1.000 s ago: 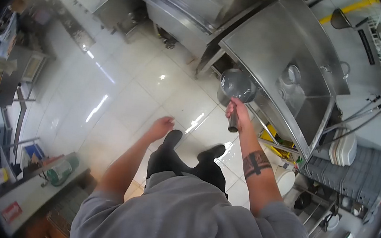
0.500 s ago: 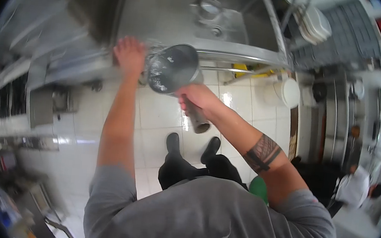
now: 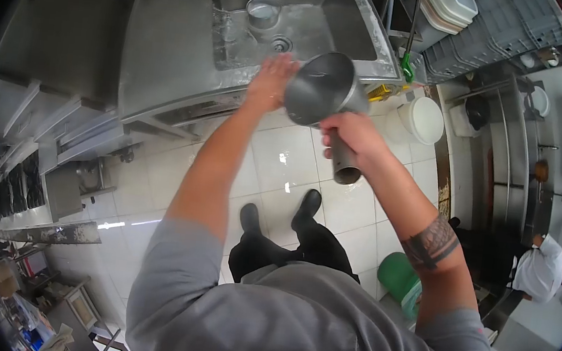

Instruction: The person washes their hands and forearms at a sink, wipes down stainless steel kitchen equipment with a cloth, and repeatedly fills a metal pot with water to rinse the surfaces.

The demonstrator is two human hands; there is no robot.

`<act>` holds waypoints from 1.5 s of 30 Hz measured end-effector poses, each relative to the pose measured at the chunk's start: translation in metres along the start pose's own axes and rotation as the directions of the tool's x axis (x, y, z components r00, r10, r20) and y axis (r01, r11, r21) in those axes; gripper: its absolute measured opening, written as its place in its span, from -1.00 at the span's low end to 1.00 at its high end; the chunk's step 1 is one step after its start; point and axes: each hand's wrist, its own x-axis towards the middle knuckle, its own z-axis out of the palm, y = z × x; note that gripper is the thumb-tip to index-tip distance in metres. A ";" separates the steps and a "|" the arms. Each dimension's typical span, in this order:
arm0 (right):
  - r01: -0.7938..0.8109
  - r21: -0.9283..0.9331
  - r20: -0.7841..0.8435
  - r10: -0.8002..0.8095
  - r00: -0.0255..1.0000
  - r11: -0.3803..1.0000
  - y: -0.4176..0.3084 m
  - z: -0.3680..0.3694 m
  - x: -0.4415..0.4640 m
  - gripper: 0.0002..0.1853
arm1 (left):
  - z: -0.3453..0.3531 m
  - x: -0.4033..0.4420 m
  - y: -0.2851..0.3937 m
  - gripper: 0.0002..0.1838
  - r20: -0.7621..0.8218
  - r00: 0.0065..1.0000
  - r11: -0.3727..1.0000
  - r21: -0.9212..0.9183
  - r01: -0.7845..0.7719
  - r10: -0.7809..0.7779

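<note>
My right hand [image 3: 354, 141] is closed around the upper part of a thick, hollow tube. The tube belongs to a grey metal pan-like vessel [image 3: 322, 86], which is tilted with its wide round mouth toward the sink side. Fingers spread, my left hand [image 3: 270, 84] is at the sink's front edge, close to the left side of the vessel. It is slightly blurred, and I cannot tell whether it touches the rim. Beyond both hands is a wet stainless steel sink [image 3: 374, 30], with a small round metal container [image 3: 263, 11] standing in it near the drain.
White bucket [image 3: 426, 120] and yellow item [image 3: 382, 93] are right of the vessel. A green bin [image 3: 398, 275] stands by my right leg. Stacked white tubs [image 3: 449, 7] and grey crates [image 3: 498, 34] are at upper right. Another person [image 3: 537, 268] works far right.
Water was splashing at the vessel's left side; that splash is gone. Vessel and both hands have shifted right along the sink front. The camera view has turned too.
</note>
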 end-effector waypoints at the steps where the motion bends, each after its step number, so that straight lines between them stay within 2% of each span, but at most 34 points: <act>1: 0.026 -0.004 -0.023 -0.026 0.999 1.000 -0.004 -0.026 0.005 -0.94 | 0.001 0.028 0.025 -0.09 -0.013 1.000 1.000 0.014 -0.012 0.013; 2: 0.037 -0.027 -0.070 -0.038 0.997 0.999 -0.008 -0.051 0.010 -0.94 | 0.005 0.055 0.048 -0.09 -0.010 1.000 1.000 0.013 -0.016 0.016; 4: 0.037 -0.046 -0.125 -0.042 0.991 0.998 -0.014 -0.100 0.022 -0.92 | 0.008 0.104 0.098 -0.18 -0.182 0.983 0.969 -0.244 -0.051 0.006; 5: 0.086 -0.064 -0.198 -0.097 0.975 0.994 -0.015 -0.123 0.032 -0.91 | 0.006 0.127 0.123 -0.18 -0.180 0.984 0.967 -0.248 -0.052 0.006; 6: 0.135 -0.088 -0.263 -0.154 0.952 0.987 -0.017 -0.145 0.040 -0.90 | -0.008 0.148 0.145 -0.24 -0.118 0.991 0.969 -0.247 0.029 -0.060; 7: 0.132 -0.094 -0.257 -0.152 0.954 0.987 -0.020 -0.166 0.045 -0.90 | -0.016 0.168 0.168 -0.30 -0.054 0.990 0.964 -0.240 0.114 -0.130; 9: 0.213 -0.060 -0.359 -0.220 0.907 0.975 -0.027 -0.206 0.057 -0.89 | -0.017 0.219 0.213 -0.38 0.021 0.946 0.891 -0.330 0.311 -0.322; 11: 0.264 0.094 -0.355 -0.215 0.910 0.960 -0.030 -0.242 0.064 -0.92 | -0.019 0.250 0.251 -0.39 -0.030 0.937 0.872 -0.378 0.312 -0.348; 13: 0.305 0.130 -0.312 -0.252 0.916 0.944 -0.029 -0.269 0.059 -0.93 | 0.006 0.253 0.273 -0.50 -0.356 0.908 0.904 -0.424 0.055 -0.223; 15: 0.308 0.294 -0.208 -0.254 0.945 0.905 -0.010 -0.308 0.072 -0.92 | 0.000 0.235 0.271 -0.58 -0.316 0.944 0.949 -0.260 -0.180 0.093; 16: 0.315 0.366 -0.179 -0.266 0.947 0.876 -0.002 -0.317 0.070 -0.91 | 0.007 0.216 0.267 -0.58 -0.290 0.955 0.954 -0.261 -0.148 0.069; 18: 0.298 0.432 -0.123 -0.272 0.954 0.851 0.017 -0.331 0.058 -0.91 | 0.023 0.178 0.258 -0.67 -0.515 0.820 0.915 -0.151 -0.374 0.250; 20: 0.229 0.425 -0.070 -0.221 0.973 0.876 0.043 -0.343 0.046 -0.89 | 0.071 0.118 0.249 -0.73 -0.315 0.937 0.881 -0.389 -0.270 0.148; 21: 0.226 0.422 -0.058 -0.223 0.973 0.878 0.057 -0.345 0.040 -0.89 | 0.086 0.078 0.239 -0.78 -0.200 0.975 0.893 -0.417 -0.171 0.094; 22: 0.156 0.339 -0.064 -0.143 0.988 0.928 0.072 -0.346 0.035 -0.89 | 0.091 0.043 0.228 -0.80 0.237 0.970 0.871 -0.487 0.064 0.062; 23: 0.085 0.256 -0.086 -0.065 0.994 0.963 0.085 -0.346 0.034 -0.90 | 0.121 0.005 0.221 -0.78 0.391 0.920 0.852 -0.469 0.234 -0.037; 24: 0.097 0.192 -0.158 -0.067 0.985 0.977 0.102 -0.333 0.034 -0.90 | 0.142 -0.036 0.206 -0.76 0.503 0.859 0.784 -0.495 0.375 -0.093; 25: 0.103 0.126 -0.230 -0.072 0.971 0.987 0.118 -0.317 0.033 -0.90 | 0.188 -0.073 0.197 -0.71 0.591 0.794 0.741 -0.469 0.481 -0.141; 26: 0.029 0.099 -0.219 -0.007 0.976 0.995 0.129 -0.299 0.031 -0.90 | 0.187 -0.110 0.189 -0.69 0.641 0.736 0.687 -0.434 0.583 -0.219; 27: -0.045 0.073 -0.207 0.059 0.977 0.996 0.139 -0.281 0.032 -0.90 | 0.207 -0.145 0.182 -0.68 0.655 0.709 0.626 -0.443 0.642 -0.263; 29: -0.151 0.069 -0.117 0.158 0.980 0.986 0.166 -0.246 0.049 -0.90 | 0.276 -0.216 0.173 -0.70 0.620 0.737 0.656 -0.441 0.612 -0.270; 31: -0.138 -0.056 0.170 0.146 0.975 0.989 0.179 -0.201 0.065 -0.89 | 0.210 -0.268 0.163 -0.74 0.576 0.777 0.687 -0.458 0.563 -0.253; 33: -0.238 0.157 0.266 0.191 0.945 0.958 0.185 -0.146 0.090 -0.86 | 0.187 -0.325 0.156 -0.77 0.537 0.813 0.692 -0.499 0.521 -0.225; 34: -0.306 0.169 0.420 0.212 0.882 0.937 0.190 -0.125 0.117 -0.84 | 0.189 -0.356 0.156 -0.78 0.511 0.823 0.701 -0.491 0.517 -0.249; 35: -0.228 0.218 0.617 0.047 0.786 0.949 0.195 -0.108 0.145 -0.86 | 0.193 -0.388 0.155 -0.79 0.482 0.832 0.709 -0.482 0.514 -0.275; 37: -0.533 0.441 0.606 0.198 0.770 0.722 0.176 -0.057 0.169 -0.90 | 0.211 -0.458 0.149 -0.79 0.456 0.862 0.770 -0.459 0.442 -0.223; 39: -0.499 0.449 0.640 0.123 0.758 0.741 0.163 -0.028 0.181 -0.92 | 0.173 -0.511 0.146 -0.75 0.605 0.667 0.412 -0.525 0.745 -0.435; 41: -0.410 0.538 0.589 0.020 0.808 0.736 0.158 -0.012 0.174 -0.93 | 0.189 -0.589 0.142 -0.70 0.518 0.712 0.453 -0.550 0.702 -0.474; 42: -0.367 0.593 0.556 -0.035 0.831 0.717 0.164 -0.012 0.181 -0.94 | 0.184 -0.620 0.142 -0.70 0.553 0.665 0.424 -0.512 0.747 -0.502; 43: -0.391 0.600 0.583 -0.047 0.811 0.698 0.166 -0.015 0.181 -0.94 | 0.179 -0.651 0.140 -0.69 0.585 0.616 0.396 -0.473 0.787 -0.528; 45: -0.247 0.722 0.440 -0.154 0.885 0.646 0.180 -0.021 0.163 -0.92 | 0.234 -0.742 0.138 -0.71 0.616 0.717 0.718 -0.333 0.612 -0.325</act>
